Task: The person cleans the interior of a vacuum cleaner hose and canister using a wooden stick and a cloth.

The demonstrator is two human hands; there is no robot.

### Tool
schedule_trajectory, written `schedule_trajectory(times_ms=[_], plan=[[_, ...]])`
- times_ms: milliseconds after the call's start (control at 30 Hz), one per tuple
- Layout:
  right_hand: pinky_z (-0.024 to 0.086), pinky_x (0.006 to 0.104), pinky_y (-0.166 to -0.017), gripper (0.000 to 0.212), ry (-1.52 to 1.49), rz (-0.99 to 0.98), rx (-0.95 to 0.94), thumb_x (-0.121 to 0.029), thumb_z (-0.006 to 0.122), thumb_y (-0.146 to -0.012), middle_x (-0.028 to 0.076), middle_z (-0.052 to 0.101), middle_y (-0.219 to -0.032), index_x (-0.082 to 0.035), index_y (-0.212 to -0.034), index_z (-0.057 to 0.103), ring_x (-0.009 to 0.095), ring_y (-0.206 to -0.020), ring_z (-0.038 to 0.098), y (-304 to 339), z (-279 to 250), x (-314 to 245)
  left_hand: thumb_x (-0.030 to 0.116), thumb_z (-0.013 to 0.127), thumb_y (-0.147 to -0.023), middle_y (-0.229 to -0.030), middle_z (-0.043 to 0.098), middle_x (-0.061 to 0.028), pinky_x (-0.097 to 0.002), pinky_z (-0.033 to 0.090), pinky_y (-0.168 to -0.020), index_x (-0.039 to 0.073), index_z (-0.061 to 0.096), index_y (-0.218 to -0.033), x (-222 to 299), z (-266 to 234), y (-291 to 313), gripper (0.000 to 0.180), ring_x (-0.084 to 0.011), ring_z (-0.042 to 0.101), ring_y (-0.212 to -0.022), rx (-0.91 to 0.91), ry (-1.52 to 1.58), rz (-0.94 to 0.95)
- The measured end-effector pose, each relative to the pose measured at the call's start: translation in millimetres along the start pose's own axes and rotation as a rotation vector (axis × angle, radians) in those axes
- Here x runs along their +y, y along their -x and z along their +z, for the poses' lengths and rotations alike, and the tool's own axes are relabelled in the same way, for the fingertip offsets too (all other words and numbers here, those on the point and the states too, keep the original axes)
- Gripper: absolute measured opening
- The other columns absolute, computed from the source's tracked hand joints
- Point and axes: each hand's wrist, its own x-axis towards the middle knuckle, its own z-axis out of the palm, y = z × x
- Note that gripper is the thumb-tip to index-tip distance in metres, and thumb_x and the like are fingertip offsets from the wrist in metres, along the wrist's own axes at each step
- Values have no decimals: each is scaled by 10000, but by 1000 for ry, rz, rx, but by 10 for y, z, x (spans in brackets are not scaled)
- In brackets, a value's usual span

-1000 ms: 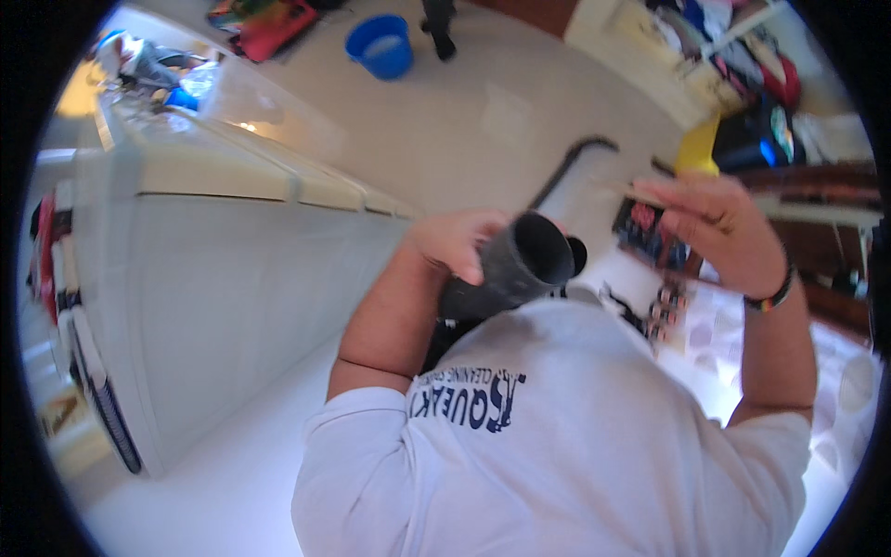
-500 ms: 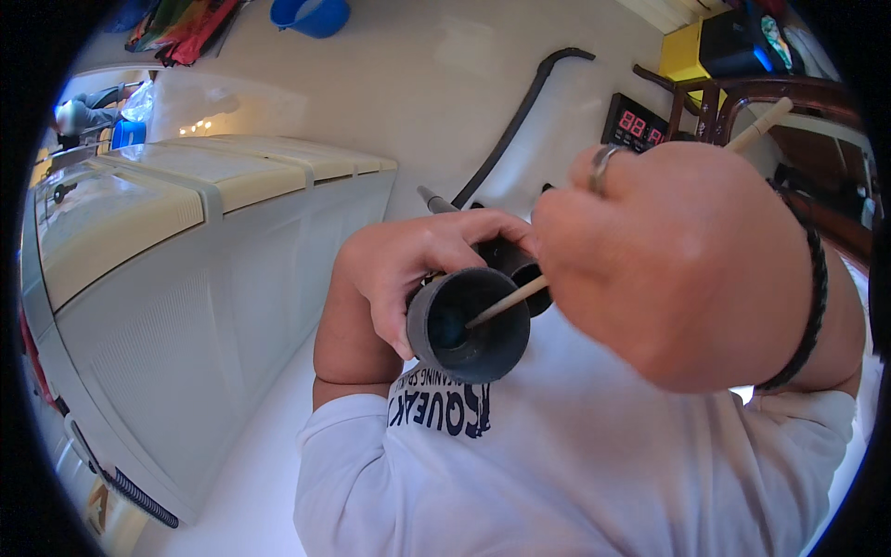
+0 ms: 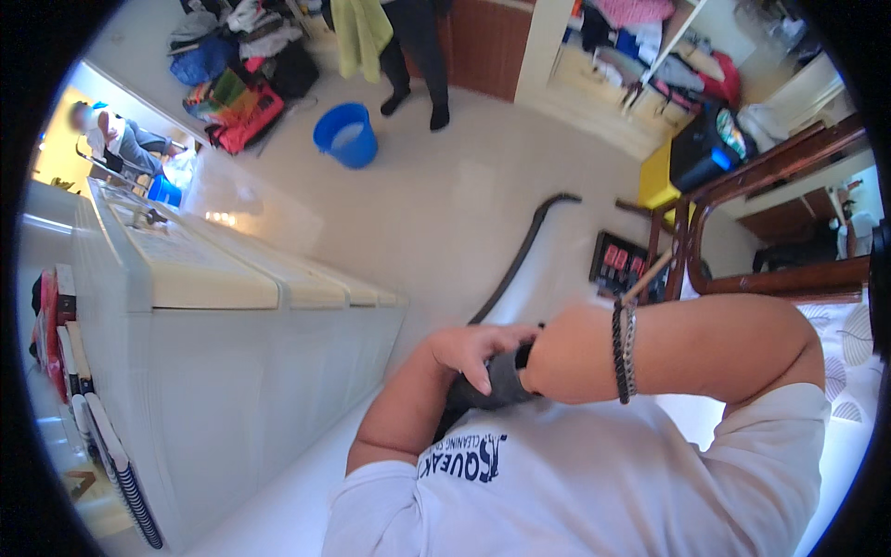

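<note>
Head view: before the white shirt (image 3: 594, 483), the dark tube (image 3: 506, 384) is grasped by the left hand (image 3: 473, 355), a wooden stick (image 3: 650, 276) apparently by the right hand (image 3: 568, 351); probably stiff and light, the tube is best held around its outer wall

The upper body is clothed in a white short-sleeved shirt (image 3: 594, 492), lightly creased at the front. Dark lettering (image 3: 469, 458) in larger and smaller characters marks the left of the chest. The left sleeve (image 3: 385, 506) and right sleeve (image 3: 775, 450) match the shirt in colour. Behind the right hand (image 3: 568, 353), two bands encircle the wrist: a black braided bracelet (image 3: 618, 357) and, just beside it, a silver-coloured chain bracelet (image 3: 631, 357).
</note>
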Motion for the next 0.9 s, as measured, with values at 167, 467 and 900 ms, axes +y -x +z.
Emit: schedule_trajectory(times_ms=[167, 467, 900], plan=[[462, 361, -520, 146, -361, 153, -19, -148, 461, -708, 97, 593, -675, -78, -747, 583, 248, -606, 588, -103, 422, 166, 461, 714, -520, -1225, 351, -124, -355, 200, -951, -31, 463, -1100, -176, 82, -39, 801, -229, 299, -1141, 15, 160, -130], [461, 374, -569, 161, -141, 294, -56, -103, 429, -717, 130, 592, -698, -50, -754, 576, 268, -629, 583, -52, 206, -112, 420, 715, -508, -1133, 445, -54, -262, 290, -889, -6, 374, -1181, -296, 88, 19, 866, -138, 413, -1012, 59, 280, -257], [437, 342, -392, 169, -399, 214, -565, -10, 461, -665, 123, 591, -668, 11, -826, 508, 233, -481, 563, -370, 444, 262, 487, 706, -479, -1212, 377, -76, -301, 241, -934, -10, 339, -1208, -319, 148, -47, 956, -167, 349, -1097, -16, 236, -323]])
